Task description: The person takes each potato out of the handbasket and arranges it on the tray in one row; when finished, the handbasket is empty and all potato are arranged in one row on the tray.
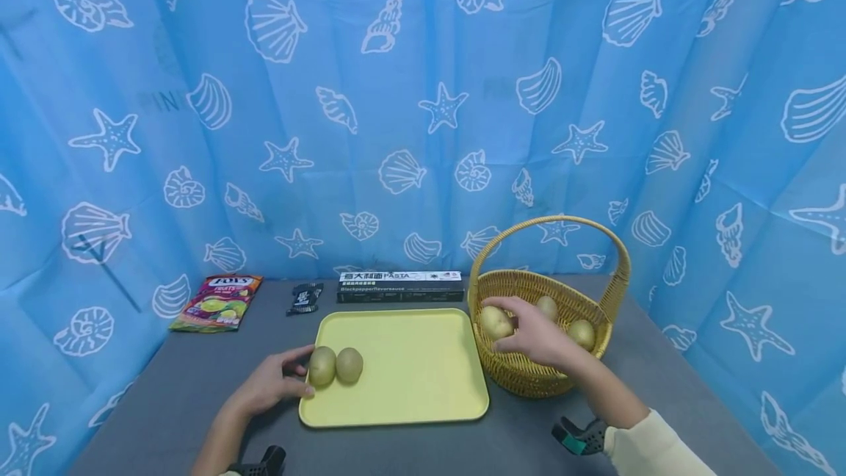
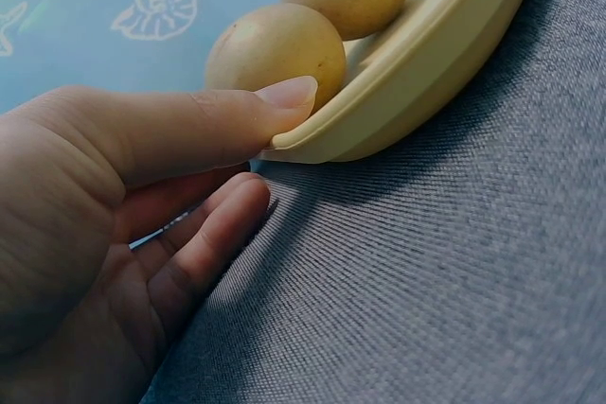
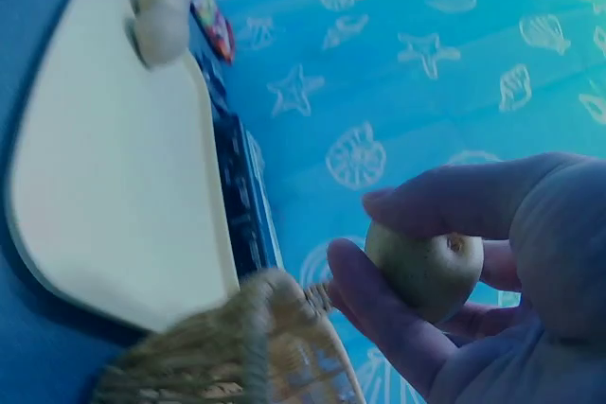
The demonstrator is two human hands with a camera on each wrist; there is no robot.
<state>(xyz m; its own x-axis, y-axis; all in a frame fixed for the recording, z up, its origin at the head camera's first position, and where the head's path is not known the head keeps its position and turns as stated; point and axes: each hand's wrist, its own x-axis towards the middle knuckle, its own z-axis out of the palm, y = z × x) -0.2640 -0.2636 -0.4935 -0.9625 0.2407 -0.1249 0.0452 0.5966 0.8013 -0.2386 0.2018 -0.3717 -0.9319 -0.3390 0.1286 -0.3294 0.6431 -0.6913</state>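
My right hand [image 1: 538,333] grips a round yellow-green fruit [image 1: 496,322] between thumb and fingers, over the left side of a wicker basket [image 1: 529,380]. In the right wrist view this fruit [image 3: 426,272] shows a small brown spot at one end. Two more such fruits [image 1: 349,365] lie side by side at the left end of a yellow tray [image 1: 423,366]. At that end my left hand [image 1: 267,382] has its fingers loosely bent. Its thumb tip is right at the tray's rim [image 2: 398,120] and overlaps the nearer fruit [image 2: 275,49].
Inside the basket are two more fruits [image 1: 581,333], under a tall arched handle [image 1: 548,219]. Behind the tray stand a black pasta box [image 1: 399,287] and a small black packet [image 1: 305,298]. A red and yellow sweets bag [image 1: 218,303] lies at the back left, before a blue shell-patterned curtain [image 1: 370,131].
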